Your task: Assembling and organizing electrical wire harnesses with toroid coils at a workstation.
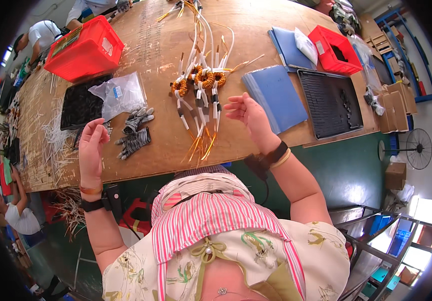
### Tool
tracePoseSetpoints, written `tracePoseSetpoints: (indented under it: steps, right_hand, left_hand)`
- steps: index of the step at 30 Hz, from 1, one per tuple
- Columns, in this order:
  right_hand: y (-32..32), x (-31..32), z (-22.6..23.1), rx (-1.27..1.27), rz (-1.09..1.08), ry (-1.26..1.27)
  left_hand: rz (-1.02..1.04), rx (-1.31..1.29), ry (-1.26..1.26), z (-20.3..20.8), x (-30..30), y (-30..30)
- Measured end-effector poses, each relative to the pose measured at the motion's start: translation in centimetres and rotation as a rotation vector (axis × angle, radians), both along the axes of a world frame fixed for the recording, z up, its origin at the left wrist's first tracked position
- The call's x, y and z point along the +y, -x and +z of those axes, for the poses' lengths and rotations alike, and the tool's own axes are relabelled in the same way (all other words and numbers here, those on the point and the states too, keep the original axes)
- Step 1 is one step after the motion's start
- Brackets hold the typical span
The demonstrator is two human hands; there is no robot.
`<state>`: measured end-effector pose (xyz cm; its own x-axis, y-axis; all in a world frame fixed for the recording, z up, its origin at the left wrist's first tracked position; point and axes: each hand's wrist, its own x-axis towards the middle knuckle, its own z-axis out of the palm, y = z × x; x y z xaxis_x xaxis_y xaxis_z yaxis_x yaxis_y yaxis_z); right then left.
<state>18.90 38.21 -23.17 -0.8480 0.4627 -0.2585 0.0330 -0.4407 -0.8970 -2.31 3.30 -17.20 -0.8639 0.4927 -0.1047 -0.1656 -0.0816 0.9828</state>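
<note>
Both hands are raised above the near part of a wooden table. My left hand (92,148) is open, its fingers loosely bent with nothing in them, beside a pair of grey knit gloves (135,140). To the right, my right hand (250,116) is open too, fingers stretched toward the wires and touching nothing that I can see. Between the hands lies a cluster of copper-wound ring coils (205,79). White and black sleeves cover their leads (203,143), which end in bare copper-coloured tips near the table's front.
On the left are a red bin (84,50), a black tray (78,108), a clear plastic bag (123,95) and loose white tubes (55,130). On the right are blue folders (276,98), a black ribbed tray (326,108) and another red bin (331,52). Other people work at the left.
</note>
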Motion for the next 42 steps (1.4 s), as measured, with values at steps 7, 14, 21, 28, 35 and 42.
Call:
tracePoseSetpoints:
  steps: [7, 14, 21, 28, 35, 42]
  right_hand:
    - [-0.1, -0.1, 0.3, 0.046, -0.119, 0.152]
    - [-6.5, -2.2, 0.3, -0.056, 0.538, -1.25]
    - [-12.2, -5.4, -5.4, -0.259, 0.855, -0.938]
    - [-10.0, -7.0, -5.0, -0.259, 1.004, -0.999]
    - [-8.5, -9.3, -3.3, -0.358, 0.828, -1.125]
    - [-4.2, -16.5, -4.2, -0.5, 0.684, -0.94]
  left_hand:
    - [-0.337, 0.48, 0.491, 0.4, 4.0, -6.2]
    - [-0.73, 0.422, 0.698, -5.5, 0.0, -11.5]
    - [-0.87, 0.486, 1.336, -15.2, -9.0, -12.9]
    - [-0.482, 0.778, 1.431, -19.9, -6.5, -6.0]
    - [-0.31, 0.902, 1.342, -23.5, -3.0, -0.7]
    - [-0.276, 1.028, 0.927, -22.1, -5.8, 1.6]
